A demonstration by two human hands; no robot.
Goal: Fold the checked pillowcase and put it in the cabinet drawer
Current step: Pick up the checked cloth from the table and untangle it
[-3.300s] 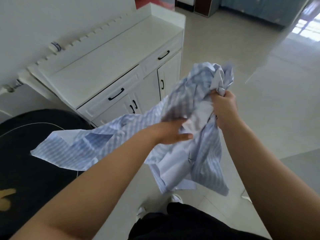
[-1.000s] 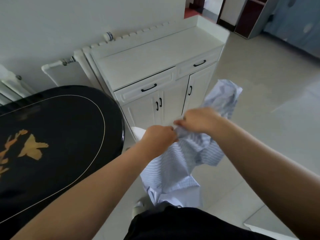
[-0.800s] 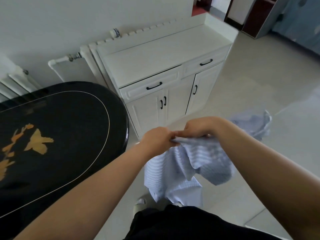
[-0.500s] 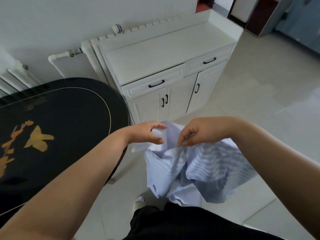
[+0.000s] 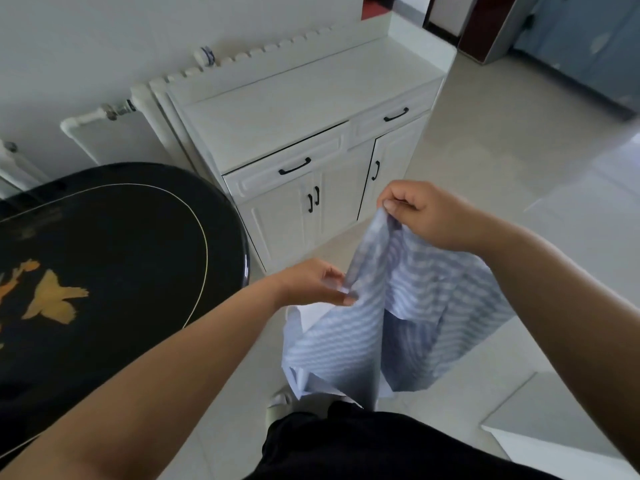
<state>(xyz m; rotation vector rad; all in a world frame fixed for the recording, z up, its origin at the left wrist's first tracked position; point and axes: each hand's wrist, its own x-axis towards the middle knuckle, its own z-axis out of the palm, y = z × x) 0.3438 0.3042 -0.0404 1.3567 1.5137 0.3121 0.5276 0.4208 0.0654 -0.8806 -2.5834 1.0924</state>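
Head view: both hands hold the checked pillowcase (image 5: 398, 306) up in the air in front of the body, over the pale floor (image 5: 502, 150). Right hand (image 5: 422, 216) is higher, thumb and curled fingers pinching the top edge of the cloth. Left hand (image 5: 311, 282) is lower and to the left, thumb and fingertips pinching the cloth's left edge, other fingers loosely curled. Pillowcase is blue-and-white, unfolded and rumpled, hanging down from the two pinch points toward the person's dark trousers (image 5: 381, 445); a white inner side shows at the lower left. White cabinet (image 5: 298, 109) stands against the wall beyond the hands, well apart from the cloth. Left drawer (image 5: 287, 168) with black handle sticks out slightly, a dark gap along its top; right drawer (image 5: 391, 117) sits flush. Doors below are closed. Black oval table (image 5: 114, 244) with gold motif is at left, just beside the cabinet. White radiator (image 5: 114, 129) stands behind it against the wall.
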